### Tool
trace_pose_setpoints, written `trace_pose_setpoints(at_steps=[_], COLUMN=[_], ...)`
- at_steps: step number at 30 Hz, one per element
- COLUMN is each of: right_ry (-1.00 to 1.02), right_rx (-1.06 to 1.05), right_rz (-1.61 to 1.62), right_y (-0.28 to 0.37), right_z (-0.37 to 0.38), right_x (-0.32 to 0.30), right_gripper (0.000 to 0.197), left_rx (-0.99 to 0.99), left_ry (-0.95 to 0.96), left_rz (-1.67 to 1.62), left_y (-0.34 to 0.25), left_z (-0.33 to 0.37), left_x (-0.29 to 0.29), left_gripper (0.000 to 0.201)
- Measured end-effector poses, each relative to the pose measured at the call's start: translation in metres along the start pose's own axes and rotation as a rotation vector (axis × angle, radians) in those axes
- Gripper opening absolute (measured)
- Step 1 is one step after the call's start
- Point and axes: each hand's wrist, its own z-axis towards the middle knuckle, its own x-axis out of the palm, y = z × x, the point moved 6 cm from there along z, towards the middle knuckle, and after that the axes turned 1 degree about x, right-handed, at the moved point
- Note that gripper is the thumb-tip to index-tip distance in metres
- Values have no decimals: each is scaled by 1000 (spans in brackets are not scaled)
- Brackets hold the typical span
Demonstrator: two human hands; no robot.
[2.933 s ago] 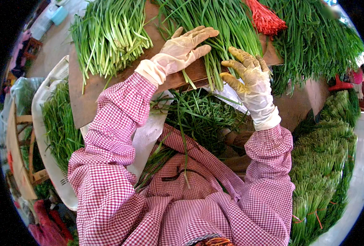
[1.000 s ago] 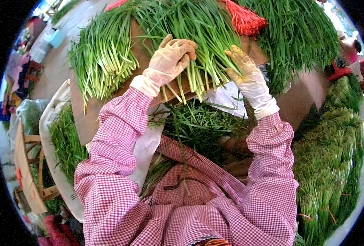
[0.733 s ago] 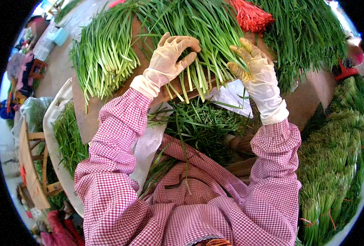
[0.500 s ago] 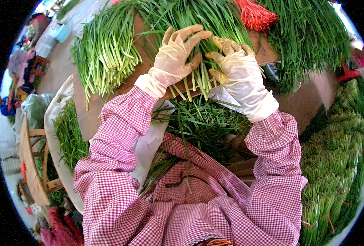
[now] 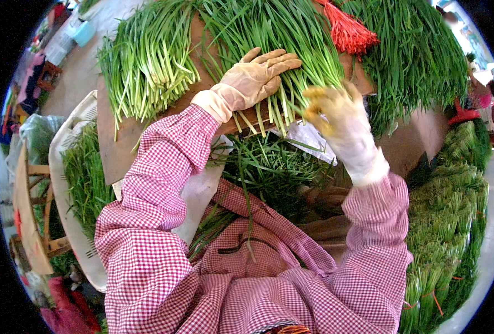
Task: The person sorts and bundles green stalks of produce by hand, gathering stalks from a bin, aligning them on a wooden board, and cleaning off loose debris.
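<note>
A wide bunch of long green chives [image 5: 269, 33] lies on a brown board [image 5: 113, 145] in front of me, cut ends toward me. My left hand [image 5: 255, 78], in a pale rubber glove, rests flat on the stalks of this bunch with fingers together. My right hand [image 5: 336, 114], also gloved and blurred, hovers just right of the bunch's cut ends with fingers spread, holding nothing I can see. A second chive bunch [image 5: 149, 55] lies to the left on the board. Both sleeves are pink gingham.
A bundle of red ties [image 5: 347, 30] lies at the top. Loose trimmings [image 5: 269, 167] fill my lap. A white basket [image 5: 71, 183] of greens stands on the left beside a wooden stool [image 5: 32, 222]. Tied chive bundles [image 5: 447, 222] are stacked on the right.
My right hand has come off the chives and swung right and toward me. My left hand stays pressed on the middle bunch, fingers now closer together.
</note>
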Motion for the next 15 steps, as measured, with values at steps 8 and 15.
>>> trace_pose_setpoints(at_steps=[8, 15], right_ry=[1010, -158], right_rx=[-58, 83], right_rz=[803, 2], right_y=[103, 22], right_z=[-144, 18], right_x=[17, -23], right_gripper=[21, 20], left_rx=[-44, -47], left_ry=[-79, -125], left_rz=[-54, -171], left_y=[-5, 1], left_z=[2, -6], left_x=[-5, -16], left_gripper=[50, 49])
